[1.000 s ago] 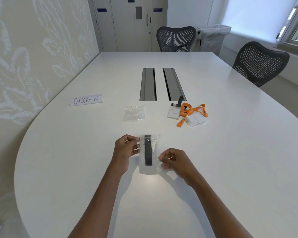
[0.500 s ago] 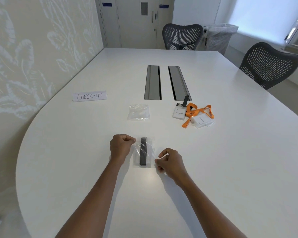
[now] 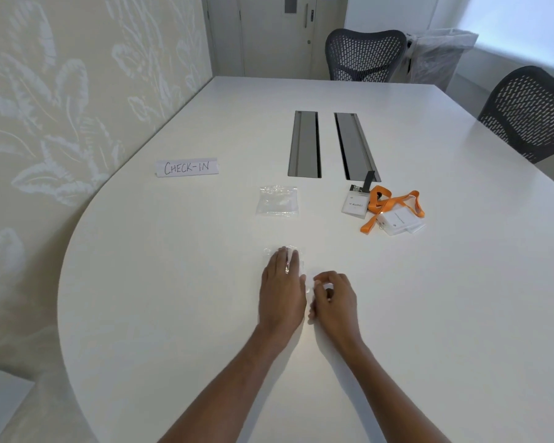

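While my left hand (image 3: 282,289) lies flat with straight fingers, pressing the bag (image 3: 303,271) onto the table (image 3: 173,314), my right hand (image 3: 333,298) curls at the bag's right edge; I cannot tell whether it pinches the plastic. I judge this to be the flattening or sealing step. Next I'd run fingers along the opening, then let go. Farther off lie a second bag (image 3: 277,201), badges (image 3: 354,204) with a lanyard (image 3: 397,199), and a sign (image 3: 186,167).
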{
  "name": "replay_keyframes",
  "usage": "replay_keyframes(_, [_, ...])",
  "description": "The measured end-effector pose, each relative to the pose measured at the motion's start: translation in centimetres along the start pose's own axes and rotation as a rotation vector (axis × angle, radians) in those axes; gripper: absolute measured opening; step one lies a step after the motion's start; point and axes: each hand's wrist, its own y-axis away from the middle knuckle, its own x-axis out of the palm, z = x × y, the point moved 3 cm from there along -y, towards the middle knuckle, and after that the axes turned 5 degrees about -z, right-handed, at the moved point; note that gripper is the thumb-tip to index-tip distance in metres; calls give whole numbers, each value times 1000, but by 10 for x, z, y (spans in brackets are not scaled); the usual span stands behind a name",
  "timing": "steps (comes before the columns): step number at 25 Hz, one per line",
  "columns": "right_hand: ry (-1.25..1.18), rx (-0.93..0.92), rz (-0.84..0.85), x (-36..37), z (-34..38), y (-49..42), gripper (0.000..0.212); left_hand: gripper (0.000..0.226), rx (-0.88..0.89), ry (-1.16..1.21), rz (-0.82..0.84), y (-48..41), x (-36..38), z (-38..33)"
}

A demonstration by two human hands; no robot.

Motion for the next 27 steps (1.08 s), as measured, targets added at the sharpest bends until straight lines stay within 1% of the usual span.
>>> replay_keyframes(1, [-29,2,-12,-1,-2,2,14,54,23,-31,14,1,0,4])
replay_keyframes(3, [-10,-34,-7,-1,-4,5,15,56,37,-80,24,-1,-5,20])
replay_keyframes(6, [20,-66,13,1,-6,7,19,55,1,-107,23,-7,-18,54])
replay_keyframes(9, [39,-74,30,4,-12,5,18,54,-42,-128,21,-10,-31,92])
replay_keyframes(12, [88,-92,63,6,-14,5,18,55,-76,-119,66,-12,-44,122])
replay_keyframes(16, [143,-123,100,7,-10,7,17,61,-35,-142,124,-11,-54,144])
replay_keyframes(18, [146,-121,105,8,-11,7,16,66,-29,-129,120,-10,-56,145])
replay_keyframes(21, [140,-104,111,8,-11,6,14,64,-27,-108,39,-10,-57,131])
replay_keyframes(24, [87,-83,119,9,-6,1,13,60,47,-78,-15,-16,-53,100])
replay_keyframes(27, [100,-136,105,4,1,-9,9,58,107,1,1,-24,-37,63])
